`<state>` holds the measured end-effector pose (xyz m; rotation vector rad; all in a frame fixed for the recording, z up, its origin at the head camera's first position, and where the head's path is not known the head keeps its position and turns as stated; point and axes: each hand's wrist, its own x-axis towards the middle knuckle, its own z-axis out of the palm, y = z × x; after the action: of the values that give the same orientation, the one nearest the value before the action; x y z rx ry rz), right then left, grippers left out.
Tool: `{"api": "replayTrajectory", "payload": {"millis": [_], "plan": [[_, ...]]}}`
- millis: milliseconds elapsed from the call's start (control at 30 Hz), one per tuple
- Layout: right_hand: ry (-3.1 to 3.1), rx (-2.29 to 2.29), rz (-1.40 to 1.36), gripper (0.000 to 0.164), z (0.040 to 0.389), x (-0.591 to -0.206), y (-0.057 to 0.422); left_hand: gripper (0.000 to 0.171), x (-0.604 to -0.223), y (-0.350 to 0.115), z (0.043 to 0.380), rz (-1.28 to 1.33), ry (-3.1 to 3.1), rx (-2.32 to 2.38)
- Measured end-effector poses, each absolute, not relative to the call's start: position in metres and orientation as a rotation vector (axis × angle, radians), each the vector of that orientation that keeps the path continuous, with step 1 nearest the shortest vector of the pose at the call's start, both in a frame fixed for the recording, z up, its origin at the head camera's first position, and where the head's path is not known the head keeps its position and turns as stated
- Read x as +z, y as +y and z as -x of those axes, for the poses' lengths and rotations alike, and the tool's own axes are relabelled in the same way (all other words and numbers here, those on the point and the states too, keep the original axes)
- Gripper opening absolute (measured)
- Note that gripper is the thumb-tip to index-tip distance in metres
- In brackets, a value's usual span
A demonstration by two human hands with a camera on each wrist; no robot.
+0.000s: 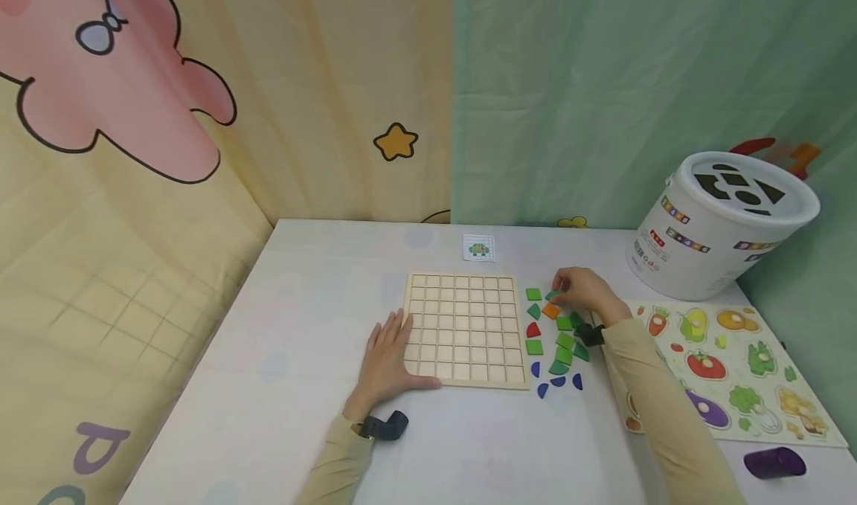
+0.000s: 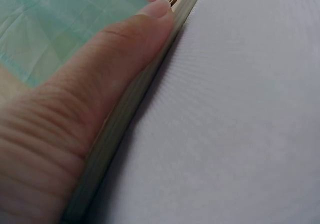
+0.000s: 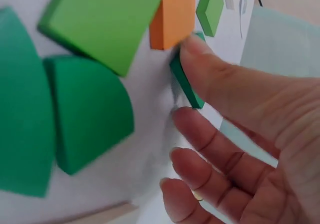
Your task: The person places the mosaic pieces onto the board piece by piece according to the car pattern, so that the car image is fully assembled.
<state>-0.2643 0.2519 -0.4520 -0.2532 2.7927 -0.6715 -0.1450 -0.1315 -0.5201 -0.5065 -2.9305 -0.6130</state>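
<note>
A wooden grid board point(image 1: 465, 326) with square cells lies flat on the table. My left hand point(image 1: 387, 360) rests at its near left corner, fingers along the left side and the straight thumb point(image 2: 125, 43) along the near edge. Right of the board, my right hand point(image 1: 584, 291) pinches a dark green block point(image 3: 186, 86) at the far end of the loose pieces; the index finger is largely hidden behind the thumb. Close by lie an orange square point(image 1: 550, 310), light green squares point(image 1: 564, 323), a dark green quarter circle point(image 3: 92, 106), a red piece point(image 1: 533, 330) and blue half circles point(image 1: 558, 381).
A small pattern card point(image 1: 478, 248) lies beyond the board. To the right are a vegetable picture puzzle point(image 1: 733, 423), partly under my right forearm, and a white bucket point(image 1: 710, 245) with shaped holes in its lid. A purple cylinder point(image 1: 774, 462) lies near the right corner.
</note>
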Motion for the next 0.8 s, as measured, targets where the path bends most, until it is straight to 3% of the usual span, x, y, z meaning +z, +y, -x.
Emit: {"api": "replayTrajectory", "payload": {"millis": [800], "plan": [[3.044,-1.153,0.222,0.016,0.237,-0.462,0.239,0.127,-0.520,-0.130,0.147,0.483,-2.933,-0.611]]}}
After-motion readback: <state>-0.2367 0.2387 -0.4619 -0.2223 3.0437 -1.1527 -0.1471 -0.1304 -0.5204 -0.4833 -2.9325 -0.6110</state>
